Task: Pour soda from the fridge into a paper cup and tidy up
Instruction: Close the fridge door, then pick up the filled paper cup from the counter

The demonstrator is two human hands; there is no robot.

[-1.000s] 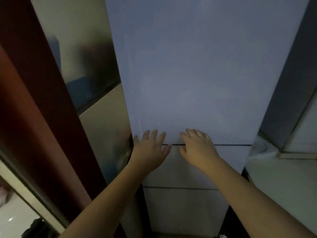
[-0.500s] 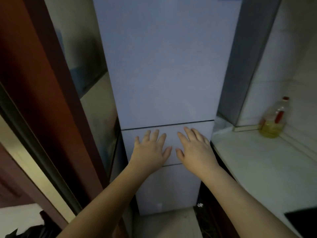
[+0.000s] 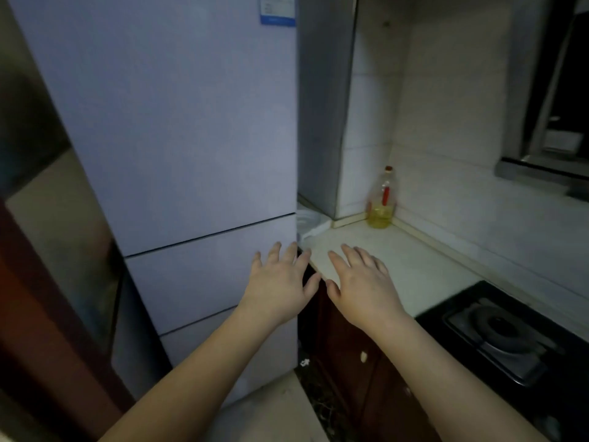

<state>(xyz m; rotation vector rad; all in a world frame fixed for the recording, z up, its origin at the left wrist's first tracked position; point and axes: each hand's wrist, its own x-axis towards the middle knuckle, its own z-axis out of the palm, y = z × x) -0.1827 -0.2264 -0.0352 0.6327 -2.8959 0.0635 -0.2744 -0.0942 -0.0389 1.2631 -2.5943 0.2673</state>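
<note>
Both hands, left (image 3: 276, 283) and right (image 3: 363, 287), hover spread and empty; tall pale-lilac fridge (image 3: 165, 122) stands shut just left; hook your left fingers on its upper door edge; soda unseen.

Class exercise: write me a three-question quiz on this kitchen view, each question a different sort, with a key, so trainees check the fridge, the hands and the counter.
1. True or false: the fridge has its doors closed.
2. Multiple choice: what do the left hand and right hand hold? A) a soda bottle B) a paper cup C) nothing
3. Short answer: what stands in the back corner of the counter, against the tiled wall?

Key:
1. True; the door seams lie flush.
2. C; both hands are spread flat, fingers straight.
3. A clear bottle with a red cap, holding yellow liquid at the bottom.
</note>
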